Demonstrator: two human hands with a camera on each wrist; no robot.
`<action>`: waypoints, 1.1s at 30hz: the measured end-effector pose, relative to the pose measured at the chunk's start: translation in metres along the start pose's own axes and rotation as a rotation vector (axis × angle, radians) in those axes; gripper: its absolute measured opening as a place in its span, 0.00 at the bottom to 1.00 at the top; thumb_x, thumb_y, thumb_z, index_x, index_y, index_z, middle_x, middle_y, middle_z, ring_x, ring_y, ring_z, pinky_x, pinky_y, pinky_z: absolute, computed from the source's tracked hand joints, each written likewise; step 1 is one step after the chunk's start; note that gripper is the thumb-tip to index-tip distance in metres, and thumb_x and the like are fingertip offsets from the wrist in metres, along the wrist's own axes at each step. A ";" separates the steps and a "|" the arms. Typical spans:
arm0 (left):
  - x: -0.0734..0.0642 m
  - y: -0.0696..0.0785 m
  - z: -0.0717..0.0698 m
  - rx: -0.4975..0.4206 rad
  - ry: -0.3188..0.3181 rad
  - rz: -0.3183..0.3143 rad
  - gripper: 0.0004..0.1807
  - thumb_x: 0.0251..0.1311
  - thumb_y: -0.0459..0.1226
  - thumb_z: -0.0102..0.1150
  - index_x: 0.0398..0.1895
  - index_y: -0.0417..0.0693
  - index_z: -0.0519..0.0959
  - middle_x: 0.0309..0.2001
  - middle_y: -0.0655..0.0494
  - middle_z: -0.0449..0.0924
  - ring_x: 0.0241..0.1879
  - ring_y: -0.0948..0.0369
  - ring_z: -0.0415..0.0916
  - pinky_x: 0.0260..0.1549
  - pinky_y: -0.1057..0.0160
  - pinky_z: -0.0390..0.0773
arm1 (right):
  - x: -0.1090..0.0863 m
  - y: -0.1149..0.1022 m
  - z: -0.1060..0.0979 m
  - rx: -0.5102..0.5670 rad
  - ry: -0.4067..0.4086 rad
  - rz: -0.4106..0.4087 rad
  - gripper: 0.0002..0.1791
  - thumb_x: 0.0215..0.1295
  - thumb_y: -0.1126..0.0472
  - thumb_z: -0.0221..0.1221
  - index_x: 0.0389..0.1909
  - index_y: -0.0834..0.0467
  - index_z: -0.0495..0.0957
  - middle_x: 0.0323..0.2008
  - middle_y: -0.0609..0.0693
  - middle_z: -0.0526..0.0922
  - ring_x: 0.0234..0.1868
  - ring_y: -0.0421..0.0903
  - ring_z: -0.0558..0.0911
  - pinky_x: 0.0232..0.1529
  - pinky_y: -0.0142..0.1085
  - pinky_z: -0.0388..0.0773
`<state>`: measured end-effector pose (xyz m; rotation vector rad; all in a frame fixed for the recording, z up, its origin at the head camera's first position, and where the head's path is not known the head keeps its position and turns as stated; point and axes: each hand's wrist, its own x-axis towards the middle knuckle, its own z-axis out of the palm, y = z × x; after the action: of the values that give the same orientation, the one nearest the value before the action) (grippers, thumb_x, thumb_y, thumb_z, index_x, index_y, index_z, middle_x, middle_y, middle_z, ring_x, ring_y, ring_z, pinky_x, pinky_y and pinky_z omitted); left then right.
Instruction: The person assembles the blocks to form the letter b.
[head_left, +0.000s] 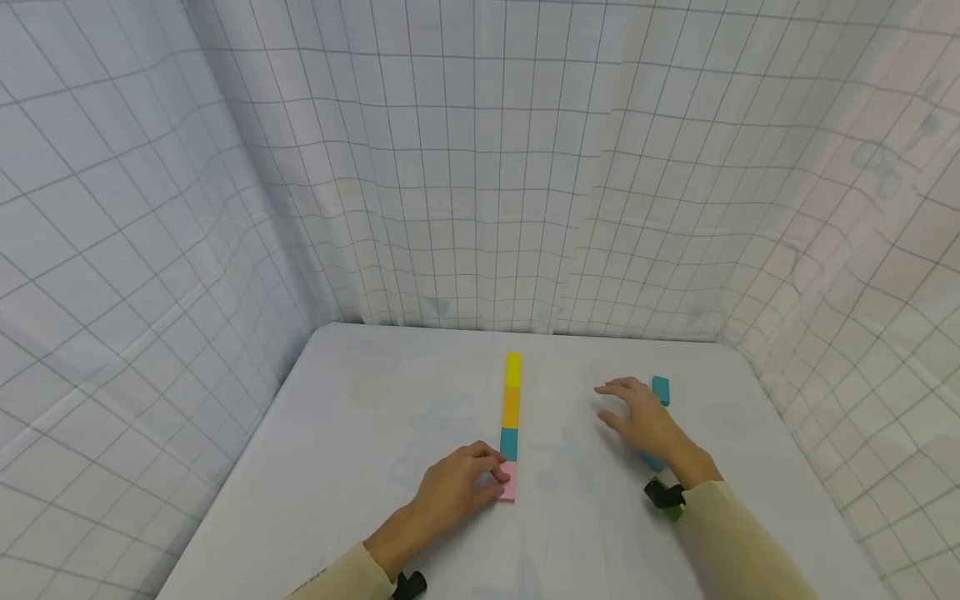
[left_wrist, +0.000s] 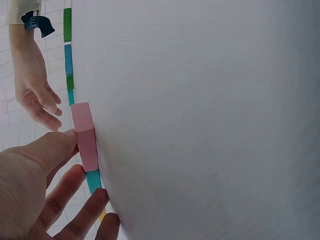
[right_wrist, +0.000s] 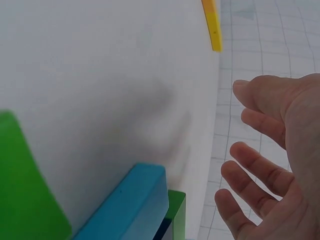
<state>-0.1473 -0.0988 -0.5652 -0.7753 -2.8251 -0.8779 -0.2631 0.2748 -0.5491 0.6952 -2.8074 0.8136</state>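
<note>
My left hand is at the near end of a line of flat blocks, its thumb and fingertips at the top and side of a pink block. Its fingers bend loosely; no firm pinch shows. Beyond the pink block, a teal block, an orange block and a yellow block continue the line away from me. Off to the right, my right hand hovers above the table with loosely bent fingers and nothing in them. Under and beside it lie a blue block and a green block.
A second teal block lies past the right hand, with another green block near it. The right forearm partly covers this row. Hanging grid-patterned white cloth surrounds the white table at the back and sides.
</note>
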 end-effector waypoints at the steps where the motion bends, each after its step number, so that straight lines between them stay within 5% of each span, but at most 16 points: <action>1: 0.000 0.000 0.000 -0.001 -0.001 -0.002 0.03 0.74 0.40 0.81 0.44 0.61 0.96 0.60 0.62 0.92 0.59 0.54 0.92 0.53 0.52 0.93 | -0.002 0.001 -0.002 -0.001 0.000 0.004 0.24 0.80 0.62 0.74 0.72 0.63 0.87 0.71 0.69 0.84 0.73 0.72 0.83 0.72 0.71 0.82; 17: -0.002 0.000 0.001 -0.008 0.001 -0.002 0.04 0.73 0.39 0.82 0.45 0.61 0.96 0.61 0.62 0.92 0.60 0.53 0.91 0.53 0.51 0.94 | -0.030 0.043 -0.026 -0.040 -0.014 0.101 0.28 0.77 0.57 0.77 0.73 0.63 0.86 0.71 0.74 0.82 0.75 0.81 0.78 0.73 0.79 0.76; 26: -0.003 -0.009 0.004 0.004 0.064 0.104 0.02 0.76 0.41 0.79 0.47 0.57 0.96 0.60 0.60 0.92 0.57 0.55 0.91 0.47 0.53 0.93 | -0.035 0.052 -0.033 -0.041 -0.037 0.134 0.28 0.76 0.56 0.78 0.70 0.63 0.88 0.64 0.75 0.83 0.66 0.77 0.84 0.66 0.75 0.83; 33: -0.002 -0.002 0.001 0.002 0.008 0.012 0.04 0.74 0.39 0.81 0.46 0.59 0.96 0.62 0.62 0.92 0.61 0.54 0.91 0.54 0.51 0.94 | -0.036 0.053 -0.035 -0.025 -0.057 0.169 0.29 0.75 0.55 0.79 0.70 0.63 0.88 0.63 0.74 0.82 0.60 0.71 0.87 0.60 0.70 0.87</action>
<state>-0.1464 -0.1005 -0.5673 -0.7854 -2.8109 -0.8742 -0.2555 0.3474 -0.5533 0.4903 -2.9542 0.7949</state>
